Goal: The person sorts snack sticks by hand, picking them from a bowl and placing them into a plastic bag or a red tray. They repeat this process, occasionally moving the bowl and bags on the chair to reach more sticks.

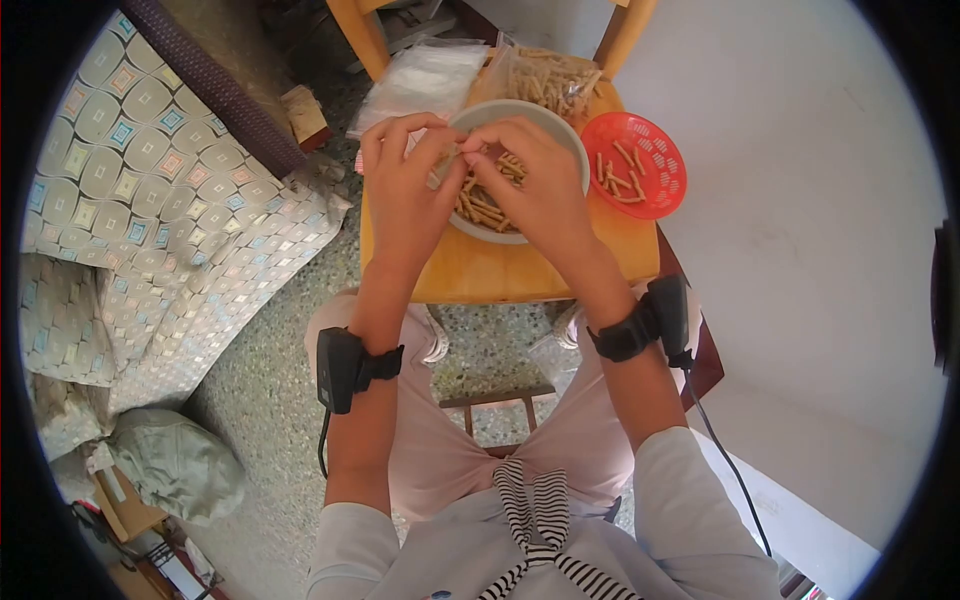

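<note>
Both hands are raised over a pale grey bowl on a wooden chair seat. Short brown stick-like pieces lie in the bowl, partly hidden by my hands. My left hand is closed on a small clear plastic bag, holding it between thumb and fingers. My right hand pinches at the bag's upper edge, its fingertips meeting those of the left. Whether a piece is inside the bag is hard to make out.
Behind the bowl, a stack of clear plastic bags lies beside a larger bag of brown sticks. A red plastic basket with several sticks stands right of the bowl on the chair. Patterned cloth hangs at left; a wall stands right.
</note>
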A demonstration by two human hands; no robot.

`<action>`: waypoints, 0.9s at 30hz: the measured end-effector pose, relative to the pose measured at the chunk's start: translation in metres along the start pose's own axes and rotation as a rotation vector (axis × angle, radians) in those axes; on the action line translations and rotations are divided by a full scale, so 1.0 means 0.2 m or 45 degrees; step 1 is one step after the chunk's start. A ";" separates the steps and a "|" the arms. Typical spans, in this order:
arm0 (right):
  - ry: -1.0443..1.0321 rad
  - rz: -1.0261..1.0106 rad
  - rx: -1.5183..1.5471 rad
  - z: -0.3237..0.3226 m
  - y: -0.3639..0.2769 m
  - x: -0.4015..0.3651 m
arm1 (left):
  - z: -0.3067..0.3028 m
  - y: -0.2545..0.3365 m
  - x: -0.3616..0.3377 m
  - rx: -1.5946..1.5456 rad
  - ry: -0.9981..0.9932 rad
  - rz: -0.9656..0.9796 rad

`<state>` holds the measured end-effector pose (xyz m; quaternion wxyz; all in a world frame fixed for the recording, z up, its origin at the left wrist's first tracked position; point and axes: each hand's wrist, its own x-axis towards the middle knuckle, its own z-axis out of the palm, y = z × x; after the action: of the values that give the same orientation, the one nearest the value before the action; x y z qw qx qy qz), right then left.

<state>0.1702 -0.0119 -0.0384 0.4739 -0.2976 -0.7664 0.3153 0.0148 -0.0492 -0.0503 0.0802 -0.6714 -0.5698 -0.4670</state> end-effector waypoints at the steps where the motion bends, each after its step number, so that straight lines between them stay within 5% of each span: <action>1: 0.001 0.002 -0.001 0.00 0.01 0.00 | 0.00 0.00 0.01 0.029 0.027 0.020; 14: 0.034 0.107 -0.145 0.03 0.05 0.00 | -0.05 -0.07 0.01 -0.094 -0.097 -0.116; 19: 0.056 0.010 -0.198 0.05 0.10 0.00 | -0.04 -0.12 -0.02 0.124 -0.119 -0.533; 23: 0.019 0.043 -0.384 0.03 0.07 0.00 | -0.04 -0.13 -0.03 0.206 -0.256 -0.562; 27: -0.005 0.086 -0.363 0.06 0.08 0.01 | -0.04 -0.11 -0.01 -0.198 -0.206 -0.710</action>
<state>0.1611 -0.0021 -0.0533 0.4144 -0.3869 -0.7939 0.2196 -0.0088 -0.0487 -0.0567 -0.1485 -0.5283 -0.6993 -0.4582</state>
